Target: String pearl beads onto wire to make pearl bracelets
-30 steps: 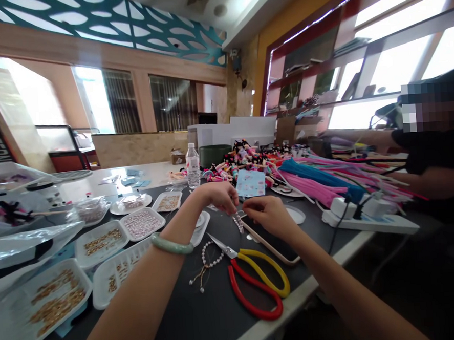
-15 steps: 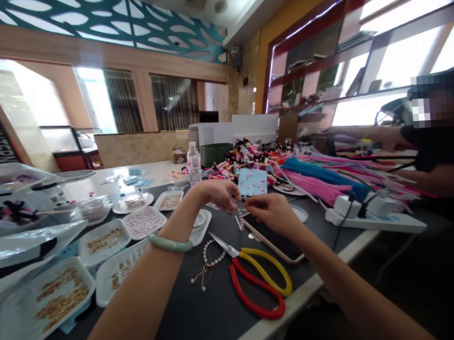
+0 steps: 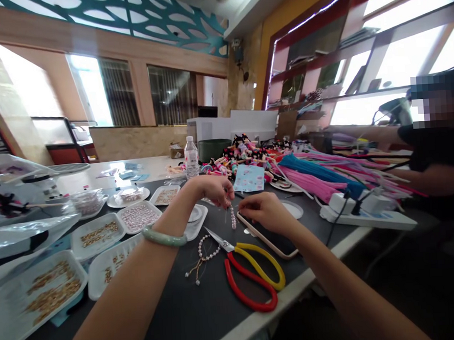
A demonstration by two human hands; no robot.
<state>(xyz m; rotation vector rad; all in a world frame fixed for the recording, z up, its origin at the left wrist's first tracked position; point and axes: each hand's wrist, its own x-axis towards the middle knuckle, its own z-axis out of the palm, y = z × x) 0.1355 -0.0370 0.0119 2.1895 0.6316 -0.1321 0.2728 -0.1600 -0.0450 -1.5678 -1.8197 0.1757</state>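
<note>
My left hand [image 3: 216, 190], with a pale green bangle [image 3: 164, 237] on its forearm, pinches a short strand of pinkish beads [image 3: 233, 218] that hangs below the fingers. Close by on the right is my right hand [image 3: 266, 211], its fingertips pressed together above a phone [image 3: 269, 234]; whatever they hold is too small to make out. On the dark tabletop in front lie scissors [image 3: 252, 276] with one red and one yellow handle. A finished-looking bead bracelet [image 3: 209, 250] with two dangling ends rests beside the blades.
White trays of gold pieces [image 3: 51, 288] and pink beads [image 3: 139, 216] stand on the left. A water bottle [image 3: 191, 158] and a heap of small dolls [image 3: 241, 156] are behind. Pink and blue stems [image 3: 315, 177] and a power strip [image 3: 368, 218] lie right, near another person [image 3: 434, 167].
The view has shifted slightly, so the tabletop things appear a little further left. The bead strand hangs straighter below my left hand. Both hands keep nearly the same pose.
</note>
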